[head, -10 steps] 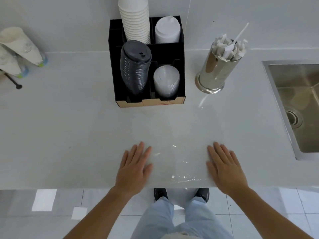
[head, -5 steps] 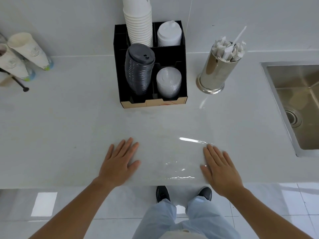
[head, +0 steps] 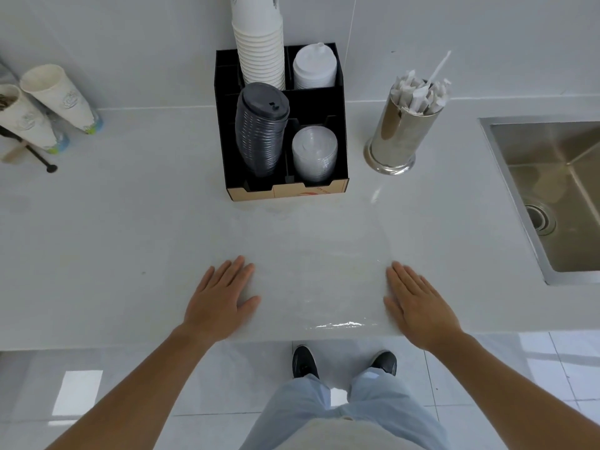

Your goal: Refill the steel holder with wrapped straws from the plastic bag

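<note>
Left hand [head: 218, 302]: flat, palm down, fingers spread; grip released, resting on the left edge of the clear plastic bag [head: 319, 284].
Right hand [head: 418, 306]: flat, palm down, grip released, pressing the bag's right edge.
Clear plastic bag: spread flat on the pale grey counter [head: 130, 241], near its front edge, between the two hands; looks empty.
Shiny steel cylindrical holder [head: 397, 138]: upright at far right of centre, just right of the black divided organiser [head: 341, 134], well apart from the bag.
White paper-wrapped straws [head: 420, 94]: standing in the holder, one poking higher.
Organiser: holds white paper cups [head: 259, 50], black lids [head: 261, 131], clear lids [head: 314, 154].
Steel sink [head: 552, 190]: far right.
</note>
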Demonstrator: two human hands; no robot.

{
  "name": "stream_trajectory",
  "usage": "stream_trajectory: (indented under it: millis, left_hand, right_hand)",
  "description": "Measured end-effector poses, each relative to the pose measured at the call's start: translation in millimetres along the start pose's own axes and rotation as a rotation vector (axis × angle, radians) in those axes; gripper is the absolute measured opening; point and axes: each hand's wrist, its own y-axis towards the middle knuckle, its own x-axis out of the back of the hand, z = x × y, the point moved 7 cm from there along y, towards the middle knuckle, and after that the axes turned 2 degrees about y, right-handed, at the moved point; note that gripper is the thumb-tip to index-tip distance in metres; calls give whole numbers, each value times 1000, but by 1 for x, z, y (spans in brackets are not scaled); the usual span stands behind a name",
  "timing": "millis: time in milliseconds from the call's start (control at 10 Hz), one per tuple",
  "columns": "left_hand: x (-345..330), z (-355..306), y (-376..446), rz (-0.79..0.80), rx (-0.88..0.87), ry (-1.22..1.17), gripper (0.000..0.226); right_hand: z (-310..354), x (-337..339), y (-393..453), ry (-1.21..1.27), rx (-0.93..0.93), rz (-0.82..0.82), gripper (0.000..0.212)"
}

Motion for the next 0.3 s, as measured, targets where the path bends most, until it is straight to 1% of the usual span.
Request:
stream_trajectory:
  millis: [100, 200, 300]
  left_hand:
    - [8, -3, 4, 30, 22, -64, 81]
    - [17, -7, 7, 42, 40, -155, 69]
    - [39, -14, 8, -39, 58, -306, 59]
  right_hand:
    - [3, 8, 5, 94, -45, 48, 59]
    - [6, 23, 8, 223, -145, 77, 53]
    - [11, 48, 19, 474, -283, 0, 43]
